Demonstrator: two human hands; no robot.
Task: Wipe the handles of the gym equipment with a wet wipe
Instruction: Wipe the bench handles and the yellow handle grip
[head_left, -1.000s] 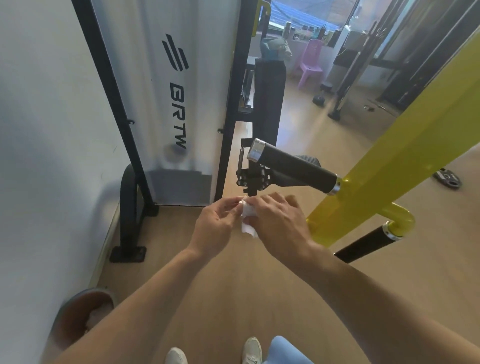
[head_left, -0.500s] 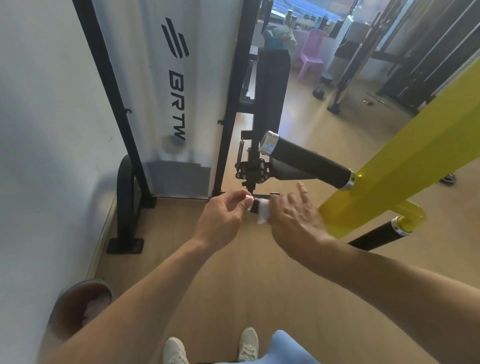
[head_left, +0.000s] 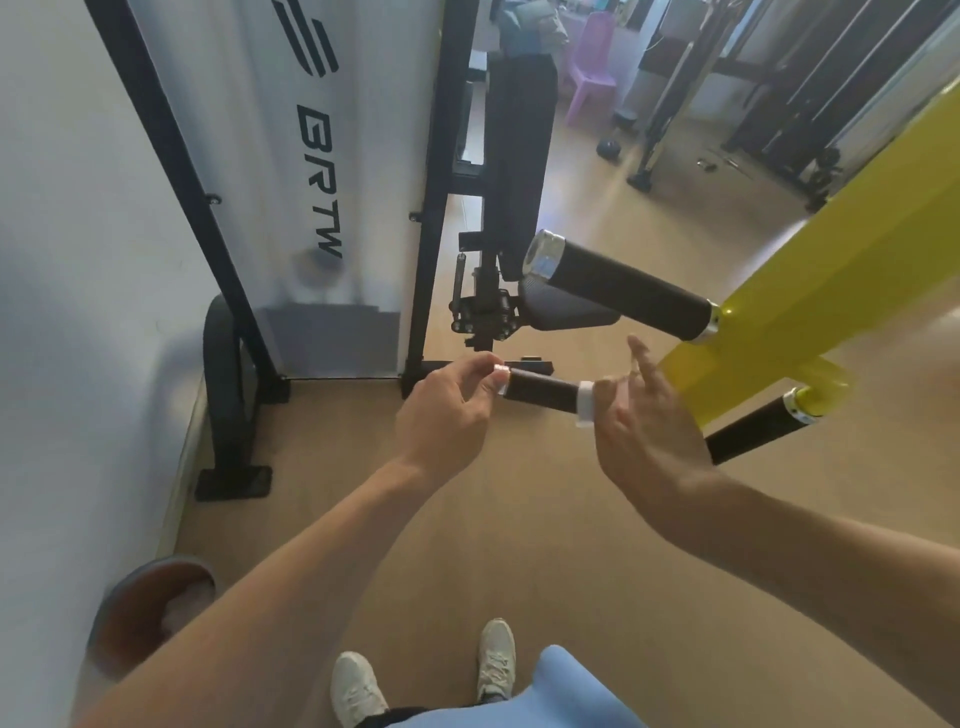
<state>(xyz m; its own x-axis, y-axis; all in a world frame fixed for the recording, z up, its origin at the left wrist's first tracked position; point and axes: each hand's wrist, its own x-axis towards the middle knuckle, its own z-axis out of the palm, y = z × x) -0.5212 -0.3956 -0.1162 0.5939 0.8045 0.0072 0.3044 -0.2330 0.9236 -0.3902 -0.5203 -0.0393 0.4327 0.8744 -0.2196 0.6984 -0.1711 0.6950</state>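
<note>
Stretched between the pinching left hand (head_left: 447, 410) and loosely spread right hand (head_left: 649, 426), the wet wipe (head_left: 540, 395) could tear or slip before reaching the handle (head_left: 623, 288).

Premises: a gym. A weight machine with a yellow frame (head_left: 810, 291) and black foam-grip handles (head_left: 623, 291) stands on a wood-look floor (head_left: 519, 519). A black-framed white panel (head_left: 332, 156) bears "BRTW" lettering. More black equipment frames (head_left: 779, 104) and a purple plastic chair (head_left: 589, 67) occupy the far room.

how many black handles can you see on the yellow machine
3: an upper handle with a chrome cap, a middle handle between the hands where the wet wipe sits, a lower handle at right. Others may be hidden.
</note>
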